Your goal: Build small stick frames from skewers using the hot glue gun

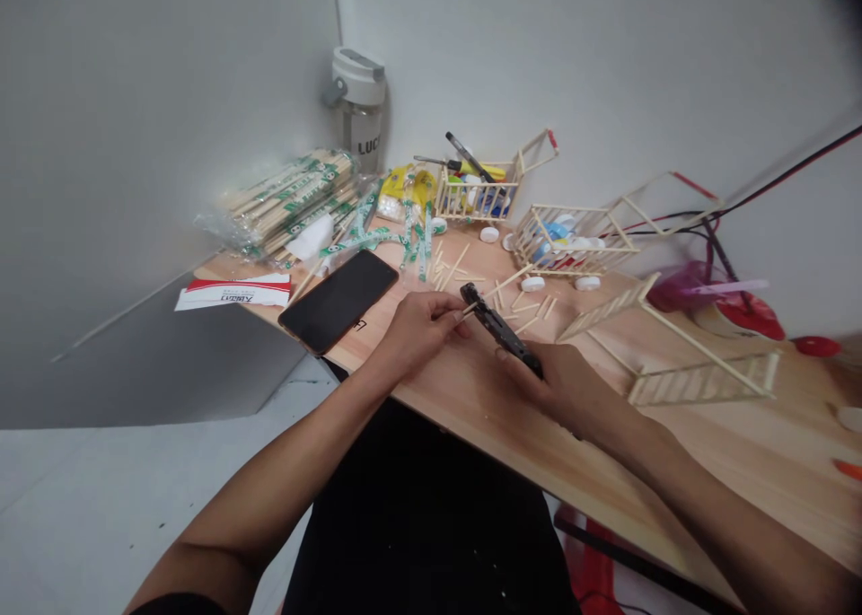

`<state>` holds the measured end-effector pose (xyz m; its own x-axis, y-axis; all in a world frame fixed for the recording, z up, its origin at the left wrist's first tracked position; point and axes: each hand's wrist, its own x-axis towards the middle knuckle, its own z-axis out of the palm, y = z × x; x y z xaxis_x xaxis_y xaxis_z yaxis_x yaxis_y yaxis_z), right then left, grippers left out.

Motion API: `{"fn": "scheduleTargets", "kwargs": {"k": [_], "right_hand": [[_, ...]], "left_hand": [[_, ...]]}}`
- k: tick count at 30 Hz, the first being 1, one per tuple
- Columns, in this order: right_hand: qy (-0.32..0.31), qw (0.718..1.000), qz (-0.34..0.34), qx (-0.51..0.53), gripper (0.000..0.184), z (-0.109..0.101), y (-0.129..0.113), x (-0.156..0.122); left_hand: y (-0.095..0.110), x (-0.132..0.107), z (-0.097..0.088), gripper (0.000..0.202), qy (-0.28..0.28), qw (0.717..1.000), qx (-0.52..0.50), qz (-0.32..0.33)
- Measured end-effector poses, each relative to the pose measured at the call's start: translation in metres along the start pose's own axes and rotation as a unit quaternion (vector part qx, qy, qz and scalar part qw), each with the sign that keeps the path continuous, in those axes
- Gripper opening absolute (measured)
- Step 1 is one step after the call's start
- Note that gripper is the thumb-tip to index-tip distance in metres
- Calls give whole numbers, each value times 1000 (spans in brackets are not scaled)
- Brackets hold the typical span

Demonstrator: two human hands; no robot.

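In the head view my left hand (426, 328) pinches a thin wooden stick (506, 283), which slants up to the right. My right hand (556, 373) is wrapped around black pliers (499, 325). Their jaws meet the stick just beyond my left fingertips; whether they are closed on it I cannot tell. Short cut stick pieces (532, 310) lie scattered behind the tool. To the right stands a partly built stick frame (704, 382) with two slatted sides.
A phone (340, 301) lies left of my hands on the wooden table (458, 399). Behind are wrapped chopsticks (289, 197), a bottle (362, 112), and two small stick carts, one holding pens (478, 188), the other coloured items (572, 238). Cables (787, 175) run at right.
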<state>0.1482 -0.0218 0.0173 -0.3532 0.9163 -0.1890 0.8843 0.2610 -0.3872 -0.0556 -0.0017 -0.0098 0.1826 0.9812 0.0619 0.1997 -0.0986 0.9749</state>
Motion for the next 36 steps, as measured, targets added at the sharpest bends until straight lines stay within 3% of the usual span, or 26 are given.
{"fn": "scheduleTargets", "kwargs": {"k": [20, 28, 36], "right_hand": [[11, 1000, -22, 17, 38, -1, -11, -6], [-24, 999, 3, 28, 45, -7, -17, -5], [-13, 999, 15, 33, 45, -5, -20, -6]], "left_hand": [[-5, -5, -2, 17, -3, 997, -80, 4], [-6, -6, -7, 21, 0, 995, -97, -13], [-11, -6, -6, 20, 4, 995, -95, -14]]}}
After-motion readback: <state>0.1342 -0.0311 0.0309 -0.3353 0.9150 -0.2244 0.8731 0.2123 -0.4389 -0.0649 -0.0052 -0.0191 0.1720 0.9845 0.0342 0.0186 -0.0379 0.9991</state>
